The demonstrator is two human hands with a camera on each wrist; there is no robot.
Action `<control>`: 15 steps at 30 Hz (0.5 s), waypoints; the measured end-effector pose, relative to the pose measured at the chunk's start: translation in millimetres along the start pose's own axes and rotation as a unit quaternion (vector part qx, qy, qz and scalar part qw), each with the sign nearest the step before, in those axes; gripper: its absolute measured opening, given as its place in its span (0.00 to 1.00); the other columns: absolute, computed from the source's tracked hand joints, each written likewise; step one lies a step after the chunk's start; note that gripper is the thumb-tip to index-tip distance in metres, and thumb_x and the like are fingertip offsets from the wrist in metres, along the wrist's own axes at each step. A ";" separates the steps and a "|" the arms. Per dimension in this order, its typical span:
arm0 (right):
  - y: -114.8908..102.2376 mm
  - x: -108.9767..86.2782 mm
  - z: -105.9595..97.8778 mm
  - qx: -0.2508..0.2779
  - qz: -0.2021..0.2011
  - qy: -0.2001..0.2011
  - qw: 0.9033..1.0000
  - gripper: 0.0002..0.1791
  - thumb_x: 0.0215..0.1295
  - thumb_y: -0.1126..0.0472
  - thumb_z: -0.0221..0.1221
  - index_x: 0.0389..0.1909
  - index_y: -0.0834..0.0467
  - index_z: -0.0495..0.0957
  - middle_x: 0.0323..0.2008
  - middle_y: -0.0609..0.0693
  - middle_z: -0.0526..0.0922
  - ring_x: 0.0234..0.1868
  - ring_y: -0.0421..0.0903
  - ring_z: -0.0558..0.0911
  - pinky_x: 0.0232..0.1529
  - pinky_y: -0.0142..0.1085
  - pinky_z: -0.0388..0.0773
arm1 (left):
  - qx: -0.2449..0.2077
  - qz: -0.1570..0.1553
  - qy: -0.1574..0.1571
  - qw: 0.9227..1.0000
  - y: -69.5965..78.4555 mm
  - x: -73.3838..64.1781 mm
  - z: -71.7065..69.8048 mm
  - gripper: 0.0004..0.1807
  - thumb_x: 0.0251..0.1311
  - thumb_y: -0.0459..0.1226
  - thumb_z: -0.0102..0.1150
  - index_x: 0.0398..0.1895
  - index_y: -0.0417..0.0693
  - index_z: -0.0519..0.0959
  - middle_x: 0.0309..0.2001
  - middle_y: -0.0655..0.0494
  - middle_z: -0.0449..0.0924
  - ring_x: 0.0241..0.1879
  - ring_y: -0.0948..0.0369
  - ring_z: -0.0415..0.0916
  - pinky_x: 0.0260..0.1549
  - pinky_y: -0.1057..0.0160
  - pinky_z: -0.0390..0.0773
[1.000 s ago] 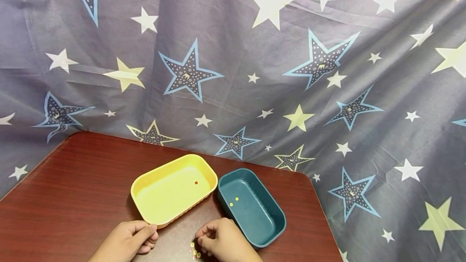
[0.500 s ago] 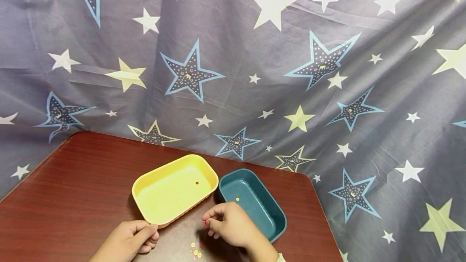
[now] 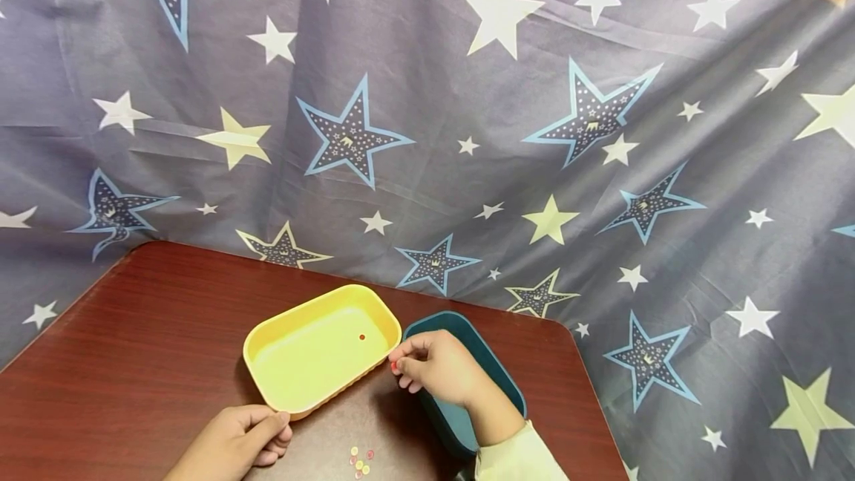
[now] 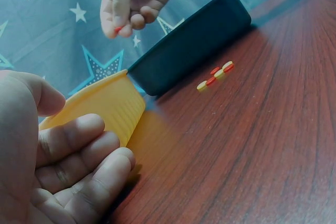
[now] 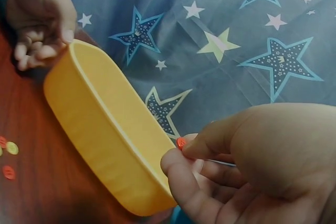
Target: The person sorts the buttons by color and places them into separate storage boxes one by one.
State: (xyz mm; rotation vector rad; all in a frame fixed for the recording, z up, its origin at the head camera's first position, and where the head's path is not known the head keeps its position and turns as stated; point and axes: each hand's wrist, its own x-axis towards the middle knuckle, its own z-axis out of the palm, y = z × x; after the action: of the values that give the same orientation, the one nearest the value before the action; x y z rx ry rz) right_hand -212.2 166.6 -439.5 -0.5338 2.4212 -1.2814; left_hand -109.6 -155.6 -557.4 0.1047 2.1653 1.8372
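I am pinching red button [image 5: 181,143] with right hand [image 3: 434,368], beside right corner of yellow tub [image 3: 307,373]; left hand [image 3: 247,435] gripping tub's nearest corner. Judging button light, stiff, slippery; favouring hold across edges.

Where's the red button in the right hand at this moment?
In the head view, the red button is pinched in the right hand, near the right end of the yellow tray and left of the teal tray.
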 end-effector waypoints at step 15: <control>-15.9 43.2 -19.9 0.011 0.024 -0.007 1.000 0.06 0.71 0.68 0.64 0.43 0.65 0.87 0.38 0.63 0.89 0.32 0.52 0.89 0.35 0.42 0.90 | -0.002 0.004 -0.003 1.000 0.5 -1.0 -0.7 0.22 0.79 0.48 0.55 0.39 0.37 0.85 0.36 0.51 0.87 0.32 0.66 0.84 0.35 0.66 0.87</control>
State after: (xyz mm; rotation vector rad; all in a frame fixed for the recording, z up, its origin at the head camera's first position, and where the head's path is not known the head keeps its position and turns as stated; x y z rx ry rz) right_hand -256.4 151.6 -421.2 -0.4729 2.3902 -1.2795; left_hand -109.0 -156.4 -556.6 0.1191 2.1606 1.8422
